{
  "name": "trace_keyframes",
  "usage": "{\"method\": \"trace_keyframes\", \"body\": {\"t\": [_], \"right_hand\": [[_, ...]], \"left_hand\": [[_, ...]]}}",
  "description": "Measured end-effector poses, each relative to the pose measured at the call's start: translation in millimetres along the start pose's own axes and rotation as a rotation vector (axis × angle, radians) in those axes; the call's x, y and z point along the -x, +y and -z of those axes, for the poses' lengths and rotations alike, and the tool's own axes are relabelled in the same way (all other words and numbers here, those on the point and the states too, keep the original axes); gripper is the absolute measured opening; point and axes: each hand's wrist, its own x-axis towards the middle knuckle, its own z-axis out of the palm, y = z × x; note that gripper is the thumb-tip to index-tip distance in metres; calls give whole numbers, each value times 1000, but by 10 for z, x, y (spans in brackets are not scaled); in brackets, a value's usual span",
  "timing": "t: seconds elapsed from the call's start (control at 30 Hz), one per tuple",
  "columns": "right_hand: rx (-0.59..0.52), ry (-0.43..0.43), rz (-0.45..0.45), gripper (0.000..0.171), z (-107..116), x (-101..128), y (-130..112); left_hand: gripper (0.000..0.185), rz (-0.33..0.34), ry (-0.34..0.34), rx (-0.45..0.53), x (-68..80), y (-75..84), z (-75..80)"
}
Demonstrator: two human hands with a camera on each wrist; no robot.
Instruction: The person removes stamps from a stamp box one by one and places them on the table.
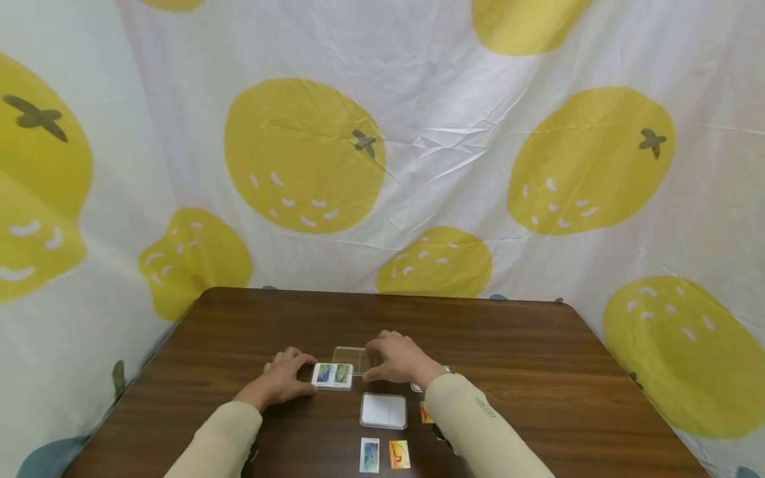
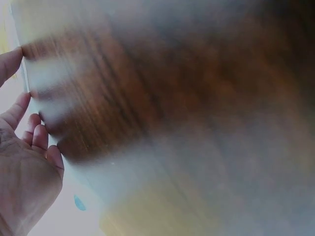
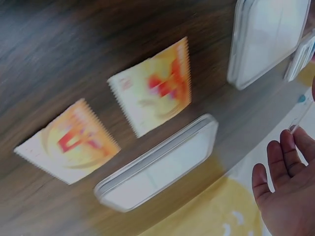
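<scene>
Bright, even light; both wrist views smeared by blur.

Left wrist view: heavily motion-blurred; the tabletop (image 2: 147, 88) reads only as streaked brown grain, and the left hand (image 2: 24, 162) is cut off by the left and bottom edges. Right wrist view: the two orange packets (image 3: 152, 86) are smeared (print illegible), and the right hand (image 3: 288, 191) is cropped at the corner. Head view: a sleeve (image 1: 472, 425) hides part of an orange packet (image 1: 425, 413).
</scene>
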Motion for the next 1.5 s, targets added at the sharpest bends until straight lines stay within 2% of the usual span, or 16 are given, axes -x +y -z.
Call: {"method": "trace_keyframes", "body": {"t": [0.23, 0.47, 0.8, 1.5], "right_hand": [[-14, 17, -35, 62, 37, 73, 151], [5, 30, -44, 62, 10, 126, 284], [40, -16, -106, 60, -21, 196, 394], [86, 1, -74, 62, -115, 184, 380]], "left_hand": [[50, -15, -8, 6, -25, -21, -9], [50, 12, -8, 7, -31, -43, -30], [50, 6, -13, 7, -32, -50, -34], [50, 5, -7, 8, -37, -34, -27]]}}
